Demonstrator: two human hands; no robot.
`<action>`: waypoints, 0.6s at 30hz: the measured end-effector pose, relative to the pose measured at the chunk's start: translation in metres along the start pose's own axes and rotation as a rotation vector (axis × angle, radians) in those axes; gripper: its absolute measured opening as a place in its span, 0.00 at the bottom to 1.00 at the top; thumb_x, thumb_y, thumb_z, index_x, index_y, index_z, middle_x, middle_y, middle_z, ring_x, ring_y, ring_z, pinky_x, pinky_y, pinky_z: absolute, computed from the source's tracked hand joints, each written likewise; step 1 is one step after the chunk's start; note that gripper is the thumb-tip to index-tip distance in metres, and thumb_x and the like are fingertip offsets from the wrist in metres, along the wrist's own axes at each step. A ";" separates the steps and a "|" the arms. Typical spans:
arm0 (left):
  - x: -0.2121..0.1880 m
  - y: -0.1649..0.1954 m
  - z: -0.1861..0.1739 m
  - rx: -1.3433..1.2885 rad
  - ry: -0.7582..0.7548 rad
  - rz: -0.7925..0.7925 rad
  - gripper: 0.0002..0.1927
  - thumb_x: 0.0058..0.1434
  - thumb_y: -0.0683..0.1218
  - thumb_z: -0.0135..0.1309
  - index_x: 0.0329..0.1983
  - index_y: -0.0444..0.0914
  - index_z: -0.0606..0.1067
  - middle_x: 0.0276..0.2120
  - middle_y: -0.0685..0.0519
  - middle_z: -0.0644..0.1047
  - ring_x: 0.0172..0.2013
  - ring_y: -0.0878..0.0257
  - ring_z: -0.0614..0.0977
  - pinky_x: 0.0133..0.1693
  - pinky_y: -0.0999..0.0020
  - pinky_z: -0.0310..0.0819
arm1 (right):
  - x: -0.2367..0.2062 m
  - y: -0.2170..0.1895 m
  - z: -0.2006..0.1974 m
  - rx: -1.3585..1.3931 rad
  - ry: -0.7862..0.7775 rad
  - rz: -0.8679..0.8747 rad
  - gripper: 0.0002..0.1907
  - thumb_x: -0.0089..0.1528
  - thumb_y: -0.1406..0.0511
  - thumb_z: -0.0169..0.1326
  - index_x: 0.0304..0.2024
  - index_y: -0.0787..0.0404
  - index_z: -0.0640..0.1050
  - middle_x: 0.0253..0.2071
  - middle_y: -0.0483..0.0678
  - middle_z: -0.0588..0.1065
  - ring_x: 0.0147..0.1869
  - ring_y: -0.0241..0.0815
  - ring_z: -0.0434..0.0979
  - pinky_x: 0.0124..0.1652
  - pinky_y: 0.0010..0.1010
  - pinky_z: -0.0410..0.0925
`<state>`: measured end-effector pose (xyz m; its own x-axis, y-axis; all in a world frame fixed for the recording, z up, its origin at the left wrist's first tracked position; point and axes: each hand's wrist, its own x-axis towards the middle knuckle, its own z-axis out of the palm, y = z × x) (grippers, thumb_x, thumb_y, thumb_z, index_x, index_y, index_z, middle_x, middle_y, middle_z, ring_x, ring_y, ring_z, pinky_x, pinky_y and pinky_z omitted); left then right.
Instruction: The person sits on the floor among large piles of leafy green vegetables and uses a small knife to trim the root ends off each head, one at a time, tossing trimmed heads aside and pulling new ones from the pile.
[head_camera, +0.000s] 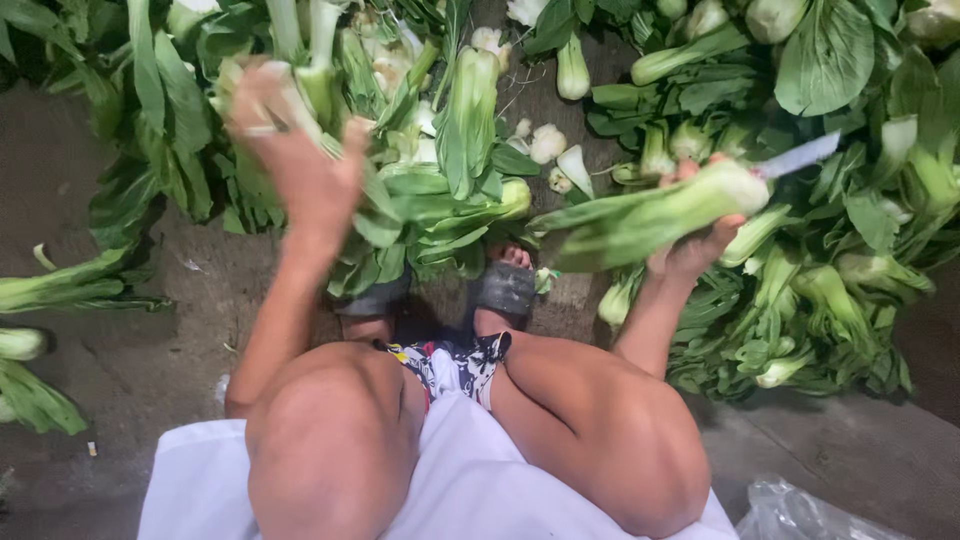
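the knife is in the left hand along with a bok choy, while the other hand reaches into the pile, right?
Not quite: the head view shows the knife in the right hand, held with a bok choy. The left hand reaches into the pile.

From my headcam I look down on both knees, bent wide in a squat at six o'clock, thighs spreading toward five and seven. My left arm runs from beside the left knee up toward eleven o'clock, forearm nearly straight, wrist cocked back. My left hand (290, 140) is raised and motion-blurred, fingers curled closed, thumb out toward one o'clock. My right arm rises from the right knee toward one o'clock, elbow bent. My right hand (700, 225) sits at about two o'clock, palm turned up, fingers wrapped shut. My sandalled feet rest close together at twelve, between the knees.
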<state>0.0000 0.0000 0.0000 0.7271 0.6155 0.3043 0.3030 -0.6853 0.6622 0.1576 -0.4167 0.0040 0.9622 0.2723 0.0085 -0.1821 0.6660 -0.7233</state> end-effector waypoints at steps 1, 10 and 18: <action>-0.002 -0.019 0.005 -0.135 -0.151 0.027 0.33 0.62 0.49 0.62 0.66 0.32 0.63 0.61 0.40 0.63 0.64 0.46 0.65 0.68 0.49 0.62 | -0.005 0.023 0.006 -0.023 0.032 -0.019 0.42 0.60 0.47 0.67 0.66 0.63 0.68 0.51 0.53 0.73 0.54 0.43 0.75 0.56 0.31 0.71; -0.024 0.048 0.144 0.269 -0.617 0.718 0.26 0.52 0.49 0.62 0.54 0.35 0.78 0.46 0.48 0.78 0.49 0.54 0.76 0.47 0.60 0.69 | 0.023 0.034 0.024 -0.157 0.161 0.067 0.47 0.54 0.50 0.73 0.66 0.62 0.65 0.61 0.50 0.72 0.63 0.41 0.74 0.64 0.33 0.70; -0.016 0.002 0.155 0.302 -1.079 0.486 0.28 0.50 0.62 0.66 0.44 0.37 0.79 0.51 0.45 0.76 0.59 0.49 0.70 0.56 0.49 0.63 | -0.006 0.064 0.016 -0.276 0.029 0.107 0.48 0.54 0.50 0.74 0.68 0.62 0.65 0.60 0.48 0.71 0.63 0.40 0.73 0.58 0.31 0.71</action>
<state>0.0843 -0.0721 -0.1097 0.8993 -0.2704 -0.3438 -0.1161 -0.9053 0.4086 0.1368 -0.3646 -0.0318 0.9466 0.3082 -0.0943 -0.2242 0.4196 -0.8796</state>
